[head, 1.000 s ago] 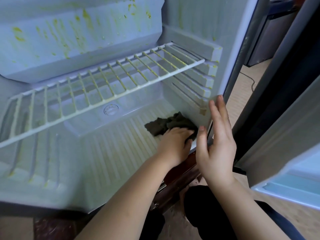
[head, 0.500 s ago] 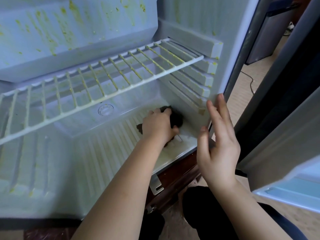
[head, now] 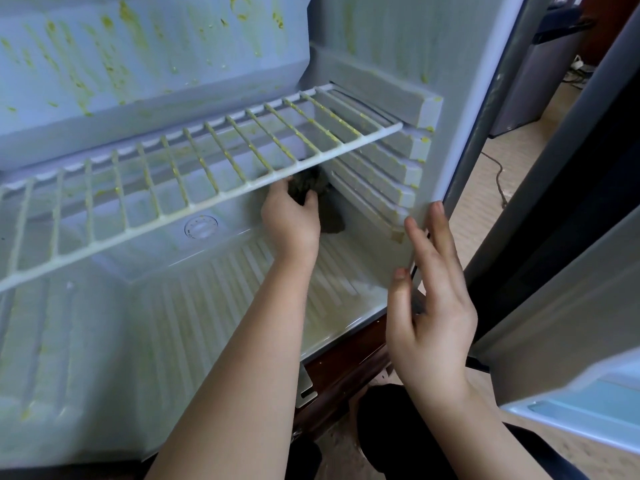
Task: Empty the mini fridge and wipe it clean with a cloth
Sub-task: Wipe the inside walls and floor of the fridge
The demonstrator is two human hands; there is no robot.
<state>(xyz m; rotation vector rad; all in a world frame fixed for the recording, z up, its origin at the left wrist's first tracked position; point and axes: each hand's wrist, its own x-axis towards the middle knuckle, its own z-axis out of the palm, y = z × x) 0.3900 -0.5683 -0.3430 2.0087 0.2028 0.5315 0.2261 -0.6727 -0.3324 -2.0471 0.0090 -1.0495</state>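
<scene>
The left hand (head: 291,220) reaches deep into the mini fridge (head: 398,46), its fingers curled around a dark cloth (head: 311,183) that it grips against the back right corner, just under the front bar of the white wire shelf (head: 194,181); a loose fold of the cloth hangs below the hand beside the ribbed right wall. The right hand (head: 429,306) is flat, fingers straight and slightly spread, with its fingertips touching the front edge of that right wall and holding nothing. The ribbed fridge floor (head: 214,306) looks wet and yellowed, with a round cap (head: 201,227) set in the raised step at the back. Yellow-green splatters (head: 128,26) streak the back wall above the shelf and dot the shelf wires and side rails. The fridge stands on dark reddish wood (head: 346,368), with a metal bracket (head: 306,386) at its lower front edge. The open door (head: 571,420) stands to the right. Beyond it lie a pale wooden room floor (head: 485,209), a dark cable (head: 498,174) and a grey cabinet (head: 533,81).
</scene>
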